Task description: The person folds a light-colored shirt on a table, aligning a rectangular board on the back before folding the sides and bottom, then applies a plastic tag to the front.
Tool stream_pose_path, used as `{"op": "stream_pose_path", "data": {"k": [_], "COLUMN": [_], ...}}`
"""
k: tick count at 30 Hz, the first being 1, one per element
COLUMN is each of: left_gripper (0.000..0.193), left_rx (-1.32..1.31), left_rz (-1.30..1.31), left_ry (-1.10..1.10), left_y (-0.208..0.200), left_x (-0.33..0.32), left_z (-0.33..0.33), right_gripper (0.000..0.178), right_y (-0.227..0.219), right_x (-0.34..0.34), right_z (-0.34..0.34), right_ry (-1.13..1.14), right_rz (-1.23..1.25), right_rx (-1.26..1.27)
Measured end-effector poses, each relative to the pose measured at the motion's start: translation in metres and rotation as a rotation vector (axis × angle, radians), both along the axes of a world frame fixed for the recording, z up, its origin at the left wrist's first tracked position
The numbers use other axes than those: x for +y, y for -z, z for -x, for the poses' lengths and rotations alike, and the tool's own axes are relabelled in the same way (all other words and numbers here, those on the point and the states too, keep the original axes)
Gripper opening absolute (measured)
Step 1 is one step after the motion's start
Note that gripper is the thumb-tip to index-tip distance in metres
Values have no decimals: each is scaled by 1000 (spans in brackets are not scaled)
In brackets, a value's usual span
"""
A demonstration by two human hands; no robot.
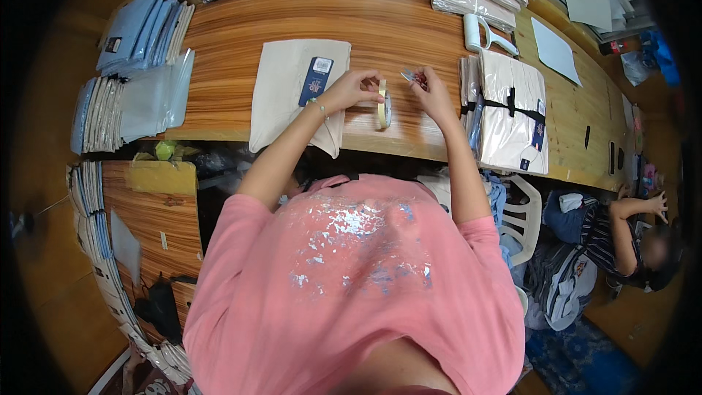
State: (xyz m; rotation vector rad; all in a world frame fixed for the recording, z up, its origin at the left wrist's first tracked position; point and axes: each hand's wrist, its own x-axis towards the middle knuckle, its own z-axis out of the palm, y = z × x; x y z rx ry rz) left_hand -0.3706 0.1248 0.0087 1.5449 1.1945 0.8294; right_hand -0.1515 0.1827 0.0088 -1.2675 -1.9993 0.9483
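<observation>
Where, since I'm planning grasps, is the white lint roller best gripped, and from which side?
Probably by its slim handle, from above and the right: the handle juts rightward from the white cylinder, while a wrapped stack sits close on the near side.

I have open passage across the far middle of the counter (329, 11). Nearer obstacles are: cream cloth (279, 95), left; tape roll (382, 107), centre; wrapped garment stack (504, 124), right.
</observation>
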Motion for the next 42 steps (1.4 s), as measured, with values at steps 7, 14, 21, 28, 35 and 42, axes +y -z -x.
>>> {"op": "stream_pose_path", "data": {"k": [7,14,21,28,35,42], "left_gripper": [29,31,33,34,34,34], "left_rx": [-13,-287,-48,-62,-43,-56], "left_rz": [-134,-14,-52,-40,-62,-35], "left_ry": [-4,-60,70,101,94,134], "left_y": [-16,-4,-23,-30,-33,-41], "left_x": [8,8,5,2,-1,-7], "left_z": [-19,-30,-21,-22,-20,-27], "right_gripper": [23,17,32,35,36,36], "right_y": [-28,5,-42,-60,-68,-71], "right_x": [-59,-81,-64,-50,-42,-40], "right_z": [5,8,-11,-7,-7,-3], "right_ry": [-100,55,-27,-97,-143,-195], "right_rz": [540,637,32,18,-8,-7], "right_rx": [279,540,-132,-352,-392,-412]}}
